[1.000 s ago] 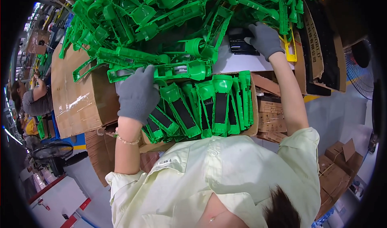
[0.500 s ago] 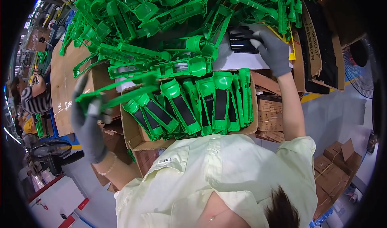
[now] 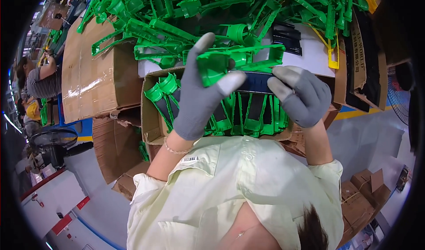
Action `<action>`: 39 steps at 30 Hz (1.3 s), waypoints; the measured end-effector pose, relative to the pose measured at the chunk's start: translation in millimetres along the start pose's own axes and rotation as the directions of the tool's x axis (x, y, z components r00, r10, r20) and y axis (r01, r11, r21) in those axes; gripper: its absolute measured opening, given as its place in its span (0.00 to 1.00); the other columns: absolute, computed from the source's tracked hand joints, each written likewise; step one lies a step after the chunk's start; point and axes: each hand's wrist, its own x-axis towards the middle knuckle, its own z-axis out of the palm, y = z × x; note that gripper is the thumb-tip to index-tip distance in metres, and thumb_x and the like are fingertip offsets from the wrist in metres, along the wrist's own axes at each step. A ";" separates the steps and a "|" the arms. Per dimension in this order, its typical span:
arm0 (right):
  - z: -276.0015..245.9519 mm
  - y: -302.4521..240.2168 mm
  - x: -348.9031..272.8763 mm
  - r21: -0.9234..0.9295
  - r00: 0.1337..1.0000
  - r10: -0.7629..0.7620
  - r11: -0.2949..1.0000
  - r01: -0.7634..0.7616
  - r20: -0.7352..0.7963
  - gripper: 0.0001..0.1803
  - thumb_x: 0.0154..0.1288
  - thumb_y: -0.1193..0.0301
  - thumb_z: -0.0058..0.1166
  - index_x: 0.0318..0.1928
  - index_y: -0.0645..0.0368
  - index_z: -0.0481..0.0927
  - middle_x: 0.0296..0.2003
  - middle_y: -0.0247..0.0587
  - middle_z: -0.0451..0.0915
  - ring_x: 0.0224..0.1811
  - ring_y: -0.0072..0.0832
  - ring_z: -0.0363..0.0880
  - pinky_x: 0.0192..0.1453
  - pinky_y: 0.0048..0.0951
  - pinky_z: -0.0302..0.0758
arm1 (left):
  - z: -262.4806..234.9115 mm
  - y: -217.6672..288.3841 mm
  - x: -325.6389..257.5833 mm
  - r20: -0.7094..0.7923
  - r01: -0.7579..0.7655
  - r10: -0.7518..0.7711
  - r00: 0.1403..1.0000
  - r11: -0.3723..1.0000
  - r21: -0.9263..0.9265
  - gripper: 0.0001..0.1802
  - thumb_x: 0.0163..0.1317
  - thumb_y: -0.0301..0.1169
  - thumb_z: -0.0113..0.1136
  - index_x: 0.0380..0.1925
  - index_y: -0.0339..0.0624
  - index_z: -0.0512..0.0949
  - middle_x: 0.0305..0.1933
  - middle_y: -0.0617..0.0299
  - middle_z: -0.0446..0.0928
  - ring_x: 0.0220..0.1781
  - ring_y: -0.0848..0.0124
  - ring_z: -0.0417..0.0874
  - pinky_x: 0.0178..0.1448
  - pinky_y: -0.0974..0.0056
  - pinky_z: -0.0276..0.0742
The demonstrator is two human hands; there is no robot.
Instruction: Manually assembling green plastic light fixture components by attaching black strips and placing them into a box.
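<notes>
a gloved left hand [image 3: 197, 90] grips a green plastic frame [image 3: 212, 67] above the far edge of an open carton [image 3: 150, 122]; the right hand [image 3: 310, 98] pinches a dark panel [image 3: 254, 83] just beside it. the panel could slip or skew (its surface looks smooth) if pressed unevenly.

the hands [image 3: 305, 96] partly hide the dark strip [image 3: 256, 82] between them.

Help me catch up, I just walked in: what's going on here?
A person's gloved left hand holds a green frame over an open box; the right hand holds a dark panel close to it. Frames with dark inserts stand in the box. More green frames lie piled beyond, with other dark panels nearby.
</notes>
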 end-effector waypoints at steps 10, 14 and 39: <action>-1.9 -8.3 -7.5 0.322 0.959 0.266 0.903 -0.284 0.100 0.12 0.45 0.74 0.63 0.34 0.60 0.81 0.29 0.40 0.80 0.26 0.29 0.78 0.28 0.24 0.72 | 4.3 -7.3 -11.7 0.049 -0.069 0.074 0.996 0.993 -0.099 0.45 0.45 0.30 0.72 0.63 0.37 0.59 0.53 0.58 0.67 0.50 0.71 0.74 0.54 0.64 0.73; -1.1 -18.0 -14.5 0.565 0.759 0.542 0.520 -0.641 0.361 0.09 0.58 0.73 0.58 0.39 0.61 0.78 0.26 0.35 0.79 0.23 0.18 0.74 0.27 0.19 0.69 | -3.2 -11.1 -10.7 0.132 0.035 -0.021 0.991 0.994 -0.104 0.39 0.51 0.33 0.68 0.61 0.35 0.61 0.49 0.55 0.73 0.47 0.69 0.77 0.50 0.65 0.76; -2.3 -7.2 -1.6 0.340 0.605 0.613 0.502 -0.795 0.508 0.09 0.63 0.71 0.53 0.42 0.63 0.76 0.18 0.28 0.71 0.18 0.11 0.65 0.22 0.16 0.61 | -17.5 -16.4 -12.6 0.247 0.373 -0.305 0.920 0.874 -0.313 0.18 0.62 0.20 0.50 0.52 0.27 0.70 0.42 0.44 0.77 0.38 0.54 0.84 0.37 0.63 0.85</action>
